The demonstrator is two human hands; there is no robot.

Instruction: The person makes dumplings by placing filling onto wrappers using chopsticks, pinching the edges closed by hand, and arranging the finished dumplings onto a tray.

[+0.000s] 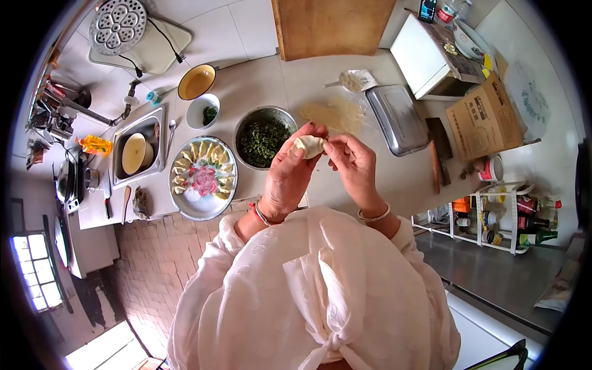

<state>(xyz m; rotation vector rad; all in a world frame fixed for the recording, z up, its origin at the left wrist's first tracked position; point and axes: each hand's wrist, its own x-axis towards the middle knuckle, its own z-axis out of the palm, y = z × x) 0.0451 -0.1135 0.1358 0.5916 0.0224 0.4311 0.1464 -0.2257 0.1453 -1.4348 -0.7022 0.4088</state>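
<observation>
A pale folded dumpling [310, 147] is held up over the counter between my two hands. My left hand [285, 176] is closed around its left side, and the fingers of my right hand [354, 165] pinch its right edge. Just behind my left hand stands a metal bowl [237, 140] of chopped green filling [262, 140]. To the left, a round enamel tray [196, 209] with a red flower pattern carries several finished dumplings [216, 154] along its rim. Flour [336, 116] is spread on the counter beyond my hands.
A white bowl [192, 115] with greens, a yellow bowl [198, 82] and a sink [120, 176] lie left. On the right are a lidded metal tray [399, 120], a dark cleaver [439, 145], a rolling pin [434, 168], a cardboard box [484, 120] and a bottle rack [480, 222].
</observation>
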